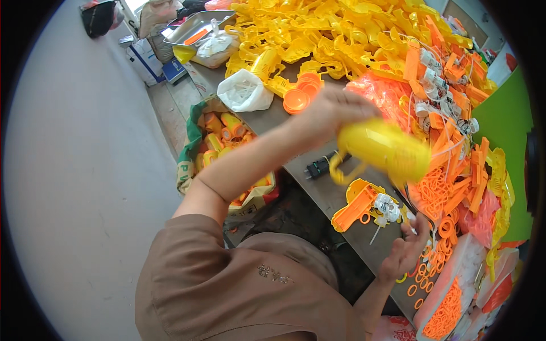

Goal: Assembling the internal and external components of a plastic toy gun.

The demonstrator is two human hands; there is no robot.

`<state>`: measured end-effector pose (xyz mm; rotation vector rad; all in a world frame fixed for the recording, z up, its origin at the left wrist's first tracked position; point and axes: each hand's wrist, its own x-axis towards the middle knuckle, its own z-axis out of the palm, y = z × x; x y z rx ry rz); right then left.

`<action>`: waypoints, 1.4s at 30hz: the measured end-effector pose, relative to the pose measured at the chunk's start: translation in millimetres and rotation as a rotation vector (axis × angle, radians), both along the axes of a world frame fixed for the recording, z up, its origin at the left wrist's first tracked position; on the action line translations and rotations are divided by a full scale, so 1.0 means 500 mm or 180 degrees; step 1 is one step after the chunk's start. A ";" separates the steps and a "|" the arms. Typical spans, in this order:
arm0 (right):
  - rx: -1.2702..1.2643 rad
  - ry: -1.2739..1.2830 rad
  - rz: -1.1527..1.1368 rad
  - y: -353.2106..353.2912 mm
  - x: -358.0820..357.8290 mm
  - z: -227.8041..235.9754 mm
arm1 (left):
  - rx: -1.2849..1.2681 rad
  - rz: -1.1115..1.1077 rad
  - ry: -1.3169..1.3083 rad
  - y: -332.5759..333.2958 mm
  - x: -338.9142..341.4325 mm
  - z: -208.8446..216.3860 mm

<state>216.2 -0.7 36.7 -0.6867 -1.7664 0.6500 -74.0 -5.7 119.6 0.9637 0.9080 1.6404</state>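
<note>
My left hand (344, 108) reaches across the table, closed on the upper edge of a yellow plastic shell (381, 149) with a rounded body and a looped handle. Motion blurs the shell. Below it on the table lies an open yellow half shell (360, 184) fitted with an orange plastic part (356, 209) and a white motor unit (387, 208). Just right of this assembly is my right hand (402, 253), palm partly up, with its fingers bent but apart. Small white pieces show by its fingertips; whether the fingers touch them, I cannot tell.
Yellow shells (324, 34) are heaped at the back. Orange parts and wired white motors (435, 82) crowd the right, with orange rings (424, 275) nearer. Orange cups (297, 100), a white bag (245, 91) and a black tool (320, 166) lie leftward. A sack (190, 153) holds yellow-orange pieces.
</note>
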 end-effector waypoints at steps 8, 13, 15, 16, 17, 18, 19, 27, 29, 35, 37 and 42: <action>-0.1184 0.0374 0.0859 -0.042 -0.001 0.030 | -0.0646 -0.1016 0.0107 -0.049 0.125 -0.106; -0.1485 0.0691 0.0926 -0.046 0.008 0.034 | 0.1061 -0.0343 0.2514 -0.084 0.139 -0.110; -0.1826 0.0854 0.0639 -0.057 0.006 0.048 | 0.1494 -0.0317 0.3476 -0.096 0.149 -0.093; -0.1831 0.0850 0.0623 -0.060 0.007 0.047 | 0.1485 -0.0386 0.3433 -0.091 0.155 -0.102; -0.1866 0.0838 0.0655 -0.063 0.014 0.044 | 0.1501 -0.0418 0.3406 -0.088 0.159 -0.109; -0.1900 0.0824 0.0676 -0.065 0.019 0.042 | 0.1460 -0.0458 0.3276 -0.083 0.161 -0.112; -0.1899 0.0813 0.0612 -0.066 0.019 0.039 | 0.1424 -0.0507 0.3139 -0.075 0.163 -0.116; -0.1697 0.0674 0.0045 -0.006 0.077 -0.016 | 0.0043 0.0620 0.1742 -0.037 0.075 -0.106; -0.1874 0.0215 -0.0338 -0.002 0.091 -0.049 | -0.0105 0.0356 0.1796 -0.026 0.075 -0.124; -0.1974 -0.0051 -0.0575 0.003 0.094 -0.102 | 0.0342 0.0012 0.3241 0.003 0.131 -0.176; -0.2060 0.0010 -0.0610 0.006 0.102 -0.107 | 0.0588 -0.0026 0.3511 0.009 0.143 -0.189; -0.1971 -0.0146 -0.0489 0.000 0.108 -0.120 | 0.0459 -0.0165 0.3634 0.012 0.155 -0.198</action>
